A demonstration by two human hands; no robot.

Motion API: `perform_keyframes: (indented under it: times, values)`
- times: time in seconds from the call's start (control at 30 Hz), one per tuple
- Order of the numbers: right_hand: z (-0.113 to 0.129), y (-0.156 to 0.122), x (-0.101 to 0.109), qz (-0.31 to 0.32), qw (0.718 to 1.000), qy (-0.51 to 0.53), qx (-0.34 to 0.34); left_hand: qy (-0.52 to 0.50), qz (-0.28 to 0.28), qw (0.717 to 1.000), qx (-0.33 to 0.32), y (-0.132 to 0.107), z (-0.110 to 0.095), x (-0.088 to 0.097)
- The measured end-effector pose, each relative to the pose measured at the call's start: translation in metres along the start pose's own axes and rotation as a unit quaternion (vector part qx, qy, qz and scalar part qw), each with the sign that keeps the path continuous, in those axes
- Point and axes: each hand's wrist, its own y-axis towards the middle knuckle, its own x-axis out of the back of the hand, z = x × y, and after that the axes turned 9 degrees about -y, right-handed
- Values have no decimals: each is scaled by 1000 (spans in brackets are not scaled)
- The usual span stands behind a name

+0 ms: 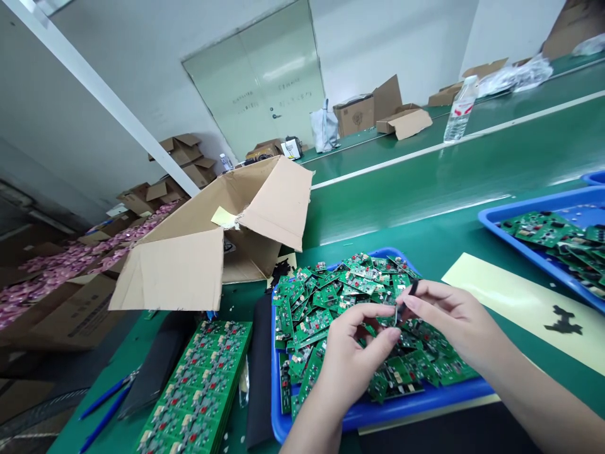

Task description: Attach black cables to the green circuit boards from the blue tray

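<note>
My left hand (352, 356) and my right hand (447, 315) meet above a blue tray (378, 413) heaped with several small green circuit boards (331, 296). My right hand pinches a small black strip (410, 294) between thumb and forefinger. The fingertips of my left hand touch the lower end of the same piece, near a small board; what the left fingers hold is partly hidden.
A panel of joined green boards (201, 384) lies left of the tray, with blue pens (106, 403) beside it. An open cardboard box (208, 246) stands behind. A yellow sheet with a black piece (562, 320) and a second blue tray (548, 243) lie right. A water bottle (459, 108) stands far back.
</note>
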Motion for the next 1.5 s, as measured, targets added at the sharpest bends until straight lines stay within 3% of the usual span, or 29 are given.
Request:
perform_keyframes:
  times: [0.23, 0.53, 0.77, 1.0, 1.23, 1.5]
  values:
    - [-3, 0, 3, -4, 999, -47, 0, 24, -4, 998, -58, -1, -3, 5]
    - [1, 2, 9, 35, 998, -57, -11, -56, 24, 992, -107, -1, 4, 4]
    - [-5, -2, 9, 29, 998, -55, 3, -8, 33, 995, -93, -1, 2, 3]
    - [-4, -7, 3, 44, 996, -79, 22, 61, 5, 997, -51, 0, 0, 1]
    - [0, -15, -6, 18, 996, -85, 33, 67, -1, 993, -101, 2, 7, 3]
    - [5, -19, -13, -11, 997, -64, 37, 7, -57, 994, -89, 1, 14, 3]
